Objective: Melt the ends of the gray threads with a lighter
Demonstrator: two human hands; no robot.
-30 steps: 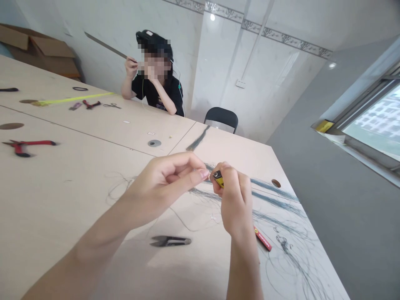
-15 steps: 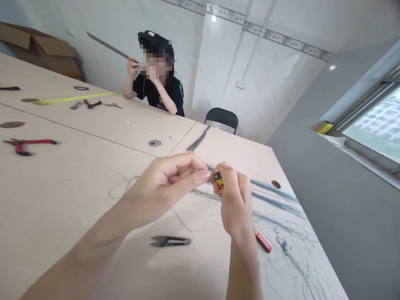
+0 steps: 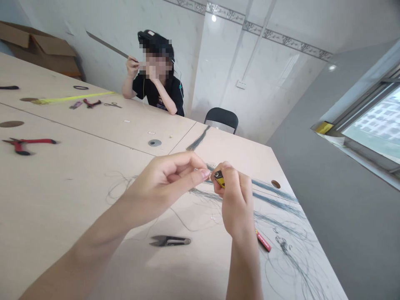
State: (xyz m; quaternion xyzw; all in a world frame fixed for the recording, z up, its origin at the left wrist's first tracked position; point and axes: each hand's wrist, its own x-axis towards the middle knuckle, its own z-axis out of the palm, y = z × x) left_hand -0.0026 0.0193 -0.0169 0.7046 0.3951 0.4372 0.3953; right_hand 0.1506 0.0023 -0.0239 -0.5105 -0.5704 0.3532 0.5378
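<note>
My right hand [image 3: 236, 200]: clamped on yellow-and-black object [image 3: 220, 180]. Left hand [image 3: 162, 183], just beside: fingertips together, contents unclear; a bump could loosen either.

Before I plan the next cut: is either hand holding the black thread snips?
No, the black thread snips lie on the table, below both hands in view.

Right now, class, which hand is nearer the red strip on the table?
The right hand: it is just beyond the red strip, slightly left; the left hand is farther left.
</note>
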